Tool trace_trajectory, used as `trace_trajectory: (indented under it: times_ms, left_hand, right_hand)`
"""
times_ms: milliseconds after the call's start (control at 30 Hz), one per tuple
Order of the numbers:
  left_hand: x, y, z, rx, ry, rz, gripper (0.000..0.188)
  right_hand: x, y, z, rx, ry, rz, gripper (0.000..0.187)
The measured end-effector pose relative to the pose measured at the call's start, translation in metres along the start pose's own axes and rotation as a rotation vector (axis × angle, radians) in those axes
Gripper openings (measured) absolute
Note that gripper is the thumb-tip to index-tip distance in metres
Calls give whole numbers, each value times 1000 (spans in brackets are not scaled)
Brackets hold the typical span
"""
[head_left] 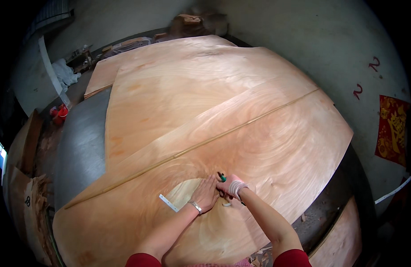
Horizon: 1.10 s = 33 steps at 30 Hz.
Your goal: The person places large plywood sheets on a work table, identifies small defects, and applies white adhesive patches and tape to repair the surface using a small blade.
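Observation:
A large thin wood veneer sheet (276, 133) with swirling grain lies before me. My left hand (205, 195) rests flat on it with outstretched fingers, beside and partly over a paler patch (182, 190). Close against its fingertips, my right hand (233, 185), in a pale covering with white bands at the wrist, is closed around a small tool with a green part (222, 178). The tool's working end is hidden, so its kind is unclear. A short white strip (168, 203) lies left of the patch, and a small pale curved piece (226, 204) sits below my right hand.
A long thin bamboo pole (183, 152) crosses the sheet diagonally beyond my hands. More veneer (147, 107) lies behind, next to a grey metal surface (83, 142). Stacked veneer (36, 200) stands at left, a red object (59, 114) beyond it. A wall (348, 53) bounds the right.

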State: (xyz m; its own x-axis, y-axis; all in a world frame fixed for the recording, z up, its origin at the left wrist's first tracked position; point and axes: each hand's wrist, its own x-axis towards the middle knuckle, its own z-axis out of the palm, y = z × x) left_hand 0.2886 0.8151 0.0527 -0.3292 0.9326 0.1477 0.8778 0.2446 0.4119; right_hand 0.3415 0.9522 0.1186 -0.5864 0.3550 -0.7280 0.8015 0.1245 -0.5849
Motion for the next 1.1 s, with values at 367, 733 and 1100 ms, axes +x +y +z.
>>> trace_trajectory:
  times_ms: [367,733,1100]
  left_hand:
    - [6,3,-7,-40,-93,79,58]
    - [-59,53,-53,-1447,-233,-505,17]
    - [-100,35,-104,-1356,230,-443,11]
  right_hand:
    - [-54,22,-20,330,341,-230,22]
    - [-114,40,22,-64,-64,-612,47]
    - [-112,84,1,15,10,-95,24]
